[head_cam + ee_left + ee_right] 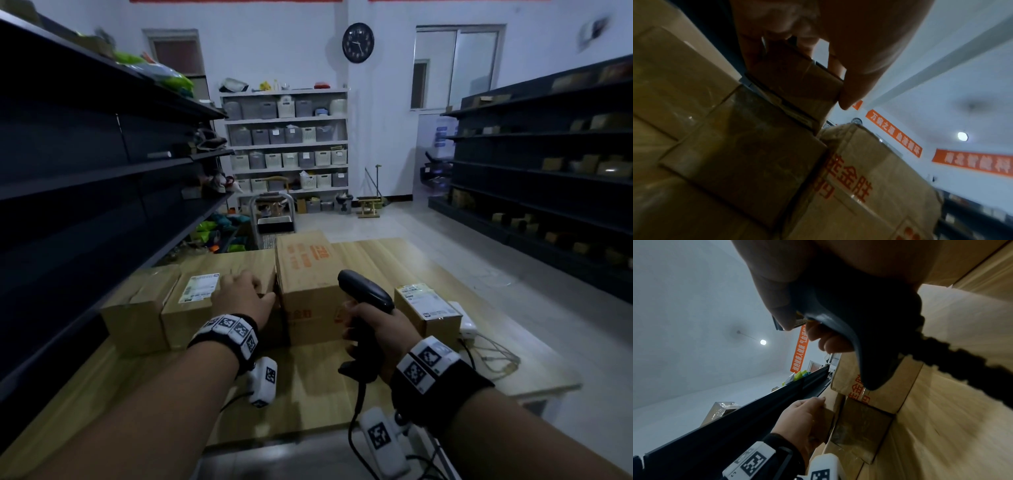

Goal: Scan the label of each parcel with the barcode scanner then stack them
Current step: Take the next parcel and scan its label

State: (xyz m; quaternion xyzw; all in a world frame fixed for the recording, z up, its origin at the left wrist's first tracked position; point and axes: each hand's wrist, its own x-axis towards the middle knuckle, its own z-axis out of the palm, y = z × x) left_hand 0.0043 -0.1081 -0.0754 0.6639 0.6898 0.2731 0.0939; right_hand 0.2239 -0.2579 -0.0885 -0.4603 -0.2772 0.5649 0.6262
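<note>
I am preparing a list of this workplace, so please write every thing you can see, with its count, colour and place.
Brown cardboard parcels: at least four in a row on the table; the biggest, with red print, stands in the middle.
Small brown cardboard box: one, gripped above the parcels.
Black handheld barcode scanner: one, above the table.
Light wooden table: one, in front.
Dark metal shelves: both sides.
White shelf with bins: back wall.
Black round wall clock: one, back wall.
Left hand: fingers round the small box.
Right hand: holds the scanner.
</note>
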